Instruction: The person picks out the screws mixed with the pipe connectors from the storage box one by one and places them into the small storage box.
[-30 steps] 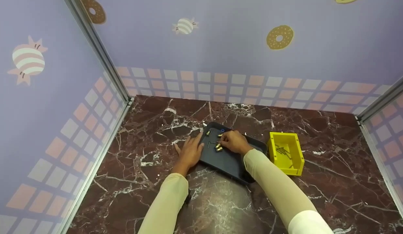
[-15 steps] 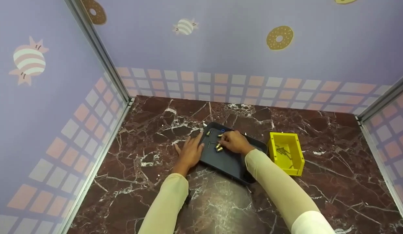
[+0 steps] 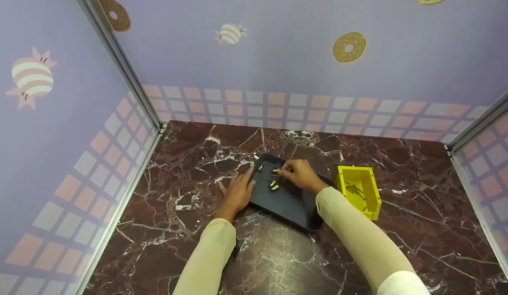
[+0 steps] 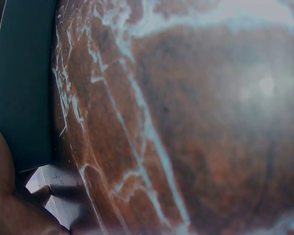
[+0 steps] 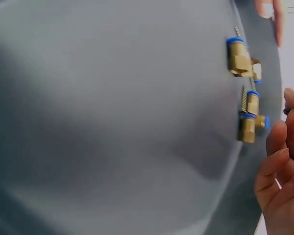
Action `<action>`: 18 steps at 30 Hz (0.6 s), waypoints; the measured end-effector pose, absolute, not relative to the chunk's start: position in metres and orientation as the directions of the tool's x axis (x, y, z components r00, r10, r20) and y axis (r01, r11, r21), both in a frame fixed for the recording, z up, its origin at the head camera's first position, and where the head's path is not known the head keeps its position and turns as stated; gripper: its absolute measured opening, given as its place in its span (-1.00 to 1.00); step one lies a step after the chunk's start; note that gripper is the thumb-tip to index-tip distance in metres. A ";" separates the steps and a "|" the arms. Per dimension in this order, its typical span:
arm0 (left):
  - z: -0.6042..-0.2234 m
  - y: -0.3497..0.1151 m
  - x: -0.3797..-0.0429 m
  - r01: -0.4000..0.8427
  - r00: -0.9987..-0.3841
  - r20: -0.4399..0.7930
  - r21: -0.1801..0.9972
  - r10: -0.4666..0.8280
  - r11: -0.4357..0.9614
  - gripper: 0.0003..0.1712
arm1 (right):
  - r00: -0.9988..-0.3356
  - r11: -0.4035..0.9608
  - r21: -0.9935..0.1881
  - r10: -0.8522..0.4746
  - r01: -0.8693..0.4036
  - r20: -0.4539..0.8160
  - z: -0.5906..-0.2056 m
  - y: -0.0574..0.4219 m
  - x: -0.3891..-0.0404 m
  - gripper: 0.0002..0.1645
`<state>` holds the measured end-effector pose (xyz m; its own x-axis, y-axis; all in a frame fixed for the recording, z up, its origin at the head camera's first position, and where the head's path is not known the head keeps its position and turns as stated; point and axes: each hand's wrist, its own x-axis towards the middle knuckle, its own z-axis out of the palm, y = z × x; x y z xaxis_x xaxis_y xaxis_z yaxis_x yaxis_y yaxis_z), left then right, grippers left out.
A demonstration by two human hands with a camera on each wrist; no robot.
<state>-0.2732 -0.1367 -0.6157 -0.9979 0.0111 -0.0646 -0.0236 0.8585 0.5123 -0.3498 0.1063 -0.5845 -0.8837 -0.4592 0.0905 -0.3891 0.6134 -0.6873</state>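
My left hand (image 3: 238, 192) rests against the left rim of a dark grey tray (image 3: 278, 207), its fingers extended. Over the tray's upper part, my right hand (image 3: 301, 175) pinches a small dark thing between thumb and forefinger, apparently a screw; in the right wrist view only its dark end (image 5: 287, 111) shows. Several brass fittings with blue collars lie in the tray, among them one fitting (image 3: 274, 188) below my right fingertips and another (image 5: 239, 56) in the right wrist view. Thin threaded screws (image 5: 244, 99) lie beside them. The left wrist view shows the tray's outer side (image 4: 25, 83).
To the right of the tray stands a yellow bin (image 3: 374, 196) with several screws (image 3: 354, 189) inside. Both sit on a dark red marble-patterned surface (image 3: 188, 172). Printed lilac walls (image 3: 278, 53) enclose it at the back and sides.
My right hand has drawn slightly back to the right from the brass fittings, with a small thing pinched in its fingertips. My left hand stays at the tray's rim.
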 end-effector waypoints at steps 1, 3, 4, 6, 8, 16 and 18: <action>-0.616 -0.136 -0.273 -0.025 -0.998 -0.065 0.513 0.010 0.858 -0.35 | -0.885 0.608 -0.690 -0.454 -0.392 0.102 -0.581 0.108 -0.350 -0.82; -0.616 -0.136 -0.274 -0.023 -0.998 -0.062 0.516 0.011 0.856 -0.35 | -0.889 0.605 -0.691 -0.441 -0.396 0.124 -0.574 0.114 -0.350 -0.82; -0.616 -0.136 -0.274 -0.023 -0.998 -0.061 0.518 0.011 0.855 -0.35 | -0.891 0.602 -0.692 -0.435 -0.397 0.132 -0.571 0.117 -0.350 -0.81; -0.616 -0.136 -0.274 -0.021 -0.998 -0.061 0.517 0.012 0.855 -0.35 | -0.893 0.594 -0.697 -0.423 -0.403 0.156 -0.564 0.123 -0.350 -0.81; -0.615 -0.136 -0.274 -0.019 -0.998 -0.059 0.519 0.014 0.854 -0.35 | -0.896 0.594 -0.694 -0.408 -0.407 0.176 -0.559 0.131 -0.351 -0.80; -0.616 -0.136 -0.274 -0.023 -0.998 -0.058 0.526 0.009 0.850 -0.36 | -0.919 0.614 -0.693 -0.337 -0.379 0.204 -0.543 0.163 -0.351 -0.77; -0.616 -0.136 -0.274 -0.025 -0.998 -0.064 0.529 0.010 0.848 -0.35 | -0.926 0.610 -0.703 -0.320 -0.365 0.202 -0.539 0.173 -0.350 -0.76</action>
<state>-0.2743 -0.1356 -0.6160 -0.9979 0.0102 -0.0637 -0.0251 0.8484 0.5288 -0.3497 0.1729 -0.5388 -0.9256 -0.3203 0.2018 -0.3646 0.6104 -0.7032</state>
